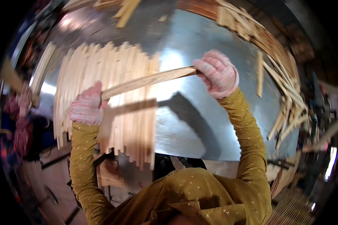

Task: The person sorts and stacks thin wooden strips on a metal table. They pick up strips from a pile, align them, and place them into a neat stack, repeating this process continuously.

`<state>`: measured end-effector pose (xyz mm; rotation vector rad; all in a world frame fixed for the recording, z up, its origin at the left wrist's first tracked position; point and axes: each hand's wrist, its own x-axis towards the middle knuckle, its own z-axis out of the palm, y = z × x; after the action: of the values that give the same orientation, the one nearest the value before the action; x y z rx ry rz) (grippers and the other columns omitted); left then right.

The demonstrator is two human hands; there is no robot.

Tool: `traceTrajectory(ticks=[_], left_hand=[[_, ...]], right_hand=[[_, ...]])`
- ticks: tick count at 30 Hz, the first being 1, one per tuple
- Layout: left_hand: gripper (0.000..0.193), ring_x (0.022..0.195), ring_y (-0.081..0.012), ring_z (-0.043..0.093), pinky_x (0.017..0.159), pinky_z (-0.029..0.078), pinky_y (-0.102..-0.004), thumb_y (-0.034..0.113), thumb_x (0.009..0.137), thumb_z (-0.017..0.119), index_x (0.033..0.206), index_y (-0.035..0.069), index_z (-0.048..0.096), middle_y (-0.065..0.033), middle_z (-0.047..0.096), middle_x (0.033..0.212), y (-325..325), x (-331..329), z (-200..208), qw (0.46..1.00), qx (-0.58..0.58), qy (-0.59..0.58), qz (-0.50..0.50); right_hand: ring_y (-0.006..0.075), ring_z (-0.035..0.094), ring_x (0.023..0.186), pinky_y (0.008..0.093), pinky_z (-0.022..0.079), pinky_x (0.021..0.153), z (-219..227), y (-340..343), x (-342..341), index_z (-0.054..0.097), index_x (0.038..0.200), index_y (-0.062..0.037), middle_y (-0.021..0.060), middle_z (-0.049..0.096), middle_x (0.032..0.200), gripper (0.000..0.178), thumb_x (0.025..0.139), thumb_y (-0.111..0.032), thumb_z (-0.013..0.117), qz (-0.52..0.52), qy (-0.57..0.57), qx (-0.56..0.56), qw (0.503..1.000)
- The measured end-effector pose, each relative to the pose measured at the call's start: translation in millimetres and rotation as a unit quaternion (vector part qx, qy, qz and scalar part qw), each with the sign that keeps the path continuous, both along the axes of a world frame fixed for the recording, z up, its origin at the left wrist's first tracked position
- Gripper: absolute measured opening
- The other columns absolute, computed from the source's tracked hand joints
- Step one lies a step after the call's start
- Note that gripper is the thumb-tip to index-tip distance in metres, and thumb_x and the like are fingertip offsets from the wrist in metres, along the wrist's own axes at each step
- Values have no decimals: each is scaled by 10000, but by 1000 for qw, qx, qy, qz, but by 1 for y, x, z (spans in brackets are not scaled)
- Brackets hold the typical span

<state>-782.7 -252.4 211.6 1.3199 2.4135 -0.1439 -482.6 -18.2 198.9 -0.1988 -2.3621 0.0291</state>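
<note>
Both my hands wear pale gloves with reddish marks. Between them a wooden strip (150, 81) is held up above the metal table, tilted so its right end lies farther away. My left hand (88, 104) is closed on the strip's left end, over a row of light wooden slats (118, 67) laid side by side. At the other end, my right hand (216, 71) has its fingers wrapped round the strip, above bare metal. The strip and my right arm cast a dark shadow on the slats and table.
The metal table (214, 123) shines under the light. Loose wooden strips (285, 123) are heaped along its right edge, with more pieces (236, 22) at the far right. A few lie at the far left (127, 13). Another person's hand (24, 99) shows at the left.
</note>
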Motion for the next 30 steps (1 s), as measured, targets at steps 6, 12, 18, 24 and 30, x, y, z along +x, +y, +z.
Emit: traceTrajectory(ticks=[6, 12, 18, 24, 30], left_hand=[[292, 866, -234, 655, 717, 543, -370, 213, 938, 605, 1163, 31, 640, -85, 705, 964, 38, 209, -67, 904, 190, -382, 12], [663, 1371, -283, 426, 1148, 329, -418, 581, 956, 461, 1473, 167, 427, -138, 368, 1541, 68, 348, -137, 914, 84, -397, 5], [695, 1364, -347, 371, 1081, 262, -576, 445, 897, 515, 1491, 115, 368, -201, 359, 1513, 77, 194, -159, 990, -58, 85, 95], [791, 1364, -383, 302, 1074, 222, -603, 482, 846, 625, 1460, 89, 317, -188, 351, 1464, 32, 141, -213, 972, 38, 152, 176], [757, 1435, -357, 288, 1126, 195, -635, 459, 879, 568, 1504, 107, 326, -166, 319, 1553, 25, 107, -225, 974, 30, 152, 166]], right_hand=[[443, 271, 1425, 521, 319, 1141, -92, -120, 132, 33, 1542, 25, 347, 159, 1550, 1166, 788, -437, 794, -102, 120, -473, 867], [267, 603, 1011, 298, 547, 723, -195, -215, 205, 145, 1566, -108, 164, 576, 1184, 992, 780, -163, 747, -181, 294, -819, 458], [178, 540, 886, 280, 494, 625, -208, -217, 296, 86, 1590, -146, 82, 538, 1090, 1059, 694, 131, 576, -264, 177, -724, 613], [167, 522, 899, 279, 496, 662, -194, -209, 249, 73, 1593, -144, 73, 542, 1090, 1045, 722, 104, 595, -213, 144, -735, 628], [158, 535, 906, 244, 488, 638, -195, -194, 185, 104, 1593, -202, 67, 555, 1077, 1061, 713, 132, 593, -200, 136, -712, 659]])
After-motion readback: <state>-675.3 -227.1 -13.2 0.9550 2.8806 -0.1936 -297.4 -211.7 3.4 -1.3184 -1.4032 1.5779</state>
